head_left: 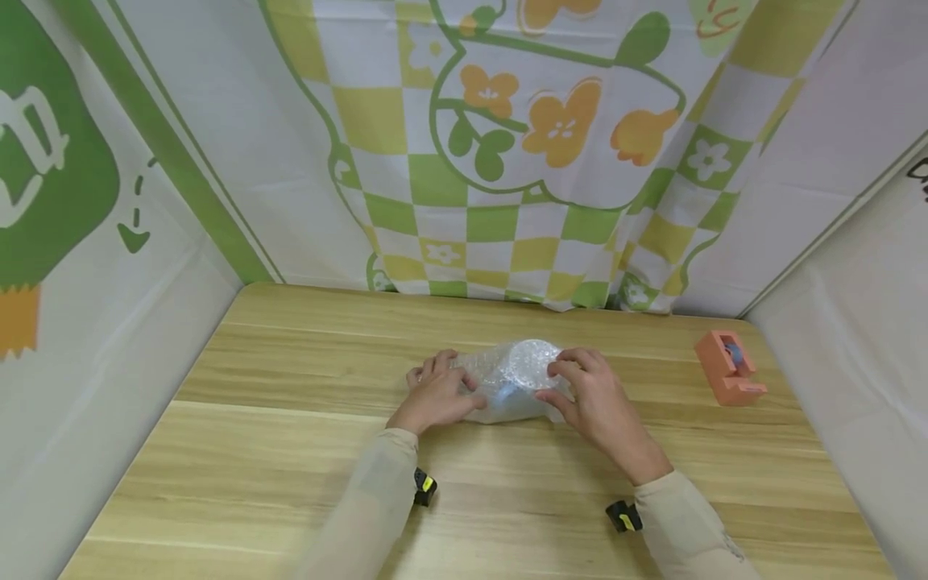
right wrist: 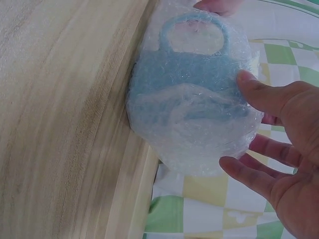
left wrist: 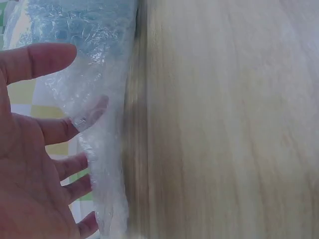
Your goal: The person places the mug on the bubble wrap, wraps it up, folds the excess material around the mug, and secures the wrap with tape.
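Note:
A light blue mug (right wrist: 194, 74) with a rounded handle lies on its side, wrapped in clear bubble wrap (head_left: 500, 407). One end of the bundle shows a round face of wrap in the head view. My right hand (head_left: 598, 403) holds that end, its thumb and fingertips against the wrap. At the other end, my left hand (head_left: 438, 395) rests on the loose wrap with fingers spread. In the left wrist view the thumb stands over the bubble wrap (left wrist: 109, 149), apart from the fingers, and the index fingertip shows through the film.
A pink tape dispenser (head_left: 725, 370) with a blue roll stands at the right of the wooden table (head_left: 290, 483). A patterned curtain (head_left: 500, 217) hangs along the back edge, and white printed panels (head_left: 167, 322) rise at both sides.

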`<action>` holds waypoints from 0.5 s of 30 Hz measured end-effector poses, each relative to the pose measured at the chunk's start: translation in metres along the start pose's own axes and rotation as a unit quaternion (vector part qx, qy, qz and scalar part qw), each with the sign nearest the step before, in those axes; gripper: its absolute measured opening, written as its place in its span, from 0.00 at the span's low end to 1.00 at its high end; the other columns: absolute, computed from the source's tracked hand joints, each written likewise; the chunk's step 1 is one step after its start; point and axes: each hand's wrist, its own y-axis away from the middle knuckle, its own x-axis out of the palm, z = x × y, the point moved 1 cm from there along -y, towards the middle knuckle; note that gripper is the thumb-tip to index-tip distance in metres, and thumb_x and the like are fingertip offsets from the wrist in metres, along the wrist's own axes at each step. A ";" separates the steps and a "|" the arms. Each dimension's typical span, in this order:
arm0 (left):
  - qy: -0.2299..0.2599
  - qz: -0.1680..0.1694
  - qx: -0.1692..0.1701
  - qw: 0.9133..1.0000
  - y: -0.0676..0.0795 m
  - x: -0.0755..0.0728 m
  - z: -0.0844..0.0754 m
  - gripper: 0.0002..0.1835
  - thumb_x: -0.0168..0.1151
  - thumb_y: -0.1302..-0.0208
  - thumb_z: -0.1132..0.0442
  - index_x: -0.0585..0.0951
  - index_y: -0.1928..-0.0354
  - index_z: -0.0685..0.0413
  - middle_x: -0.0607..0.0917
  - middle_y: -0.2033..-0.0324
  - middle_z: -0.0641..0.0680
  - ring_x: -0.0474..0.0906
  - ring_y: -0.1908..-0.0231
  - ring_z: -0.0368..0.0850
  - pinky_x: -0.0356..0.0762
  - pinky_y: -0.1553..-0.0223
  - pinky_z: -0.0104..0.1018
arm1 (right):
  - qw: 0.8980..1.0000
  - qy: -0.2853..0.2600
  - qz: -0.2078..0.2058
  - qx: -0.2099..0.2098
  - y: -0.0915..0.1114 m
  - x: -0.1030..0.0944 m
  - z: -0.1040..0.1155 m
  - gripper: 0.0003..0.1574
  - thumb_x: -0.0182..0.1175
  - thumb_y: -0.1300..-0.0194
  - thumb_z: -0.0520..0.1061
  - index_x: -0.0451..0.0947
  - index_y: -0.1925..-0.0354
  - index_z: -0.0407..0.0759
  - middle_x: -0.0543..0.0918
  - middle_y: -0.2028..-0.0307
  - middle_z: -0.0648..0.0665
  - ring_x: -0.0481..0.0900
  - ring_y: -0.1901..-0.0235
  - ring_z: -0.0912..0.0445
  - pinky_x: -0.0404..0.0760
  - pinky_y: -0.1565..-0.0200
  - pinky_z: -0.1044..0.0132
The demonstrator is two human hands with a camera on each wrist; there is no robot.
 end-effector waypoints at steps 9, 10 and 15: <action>0.070 0.006 -0.001 0.998 0.001 0.000 0.003 0.22 0.59 0.37 0.37 0.84 0.60 0.47 0.57 0.24 0.64 0.44 0.25 0.69 0.25 0.32 0.74 | 1.000 0.000 0.001 0.002 0.000 0.000 -0.001 0.20 0.81 0.51 0.46 0.83 0.65 0.39 0.83 0.58 0.40 0.80 0.55 0.44 0.82 0.53 0.48; 0.068 0.002 -0.001 0.998 0.001 0.001 0.003 0.23 0.59 0.37 0.36 0.85 0.60 0.47 0.57 0.24 0.64 0.45 0.25 0.69 0.25 0.32 0.74 | 1.000 0.000 0.000 0.002 0.000 -0.001 -0.001 0.20 0.81 0.51 0.46 0.83 0.65 0.39 0.83 0.59 0.40 0.80 0.55 0.44 0.83 0.53 0.48; 0.037 -0.030 -0.003 0.999 0.000 0.003 -0.003 0.25 0.58 0.36 0.34 0.85 0.60 0.47 0.63 0.26 0.64 0.51 0.26 0.69 0.30 0.33 0.78 | 1.000 -0.001 -0.004 -0.004 -0.001 -0.001 -0.001 0.20 0.81 0.52 0.47 0.83 0.65 0.38 0.83 0.59 0.40 0.80 0.55 0.43 0.83 0.52 0.48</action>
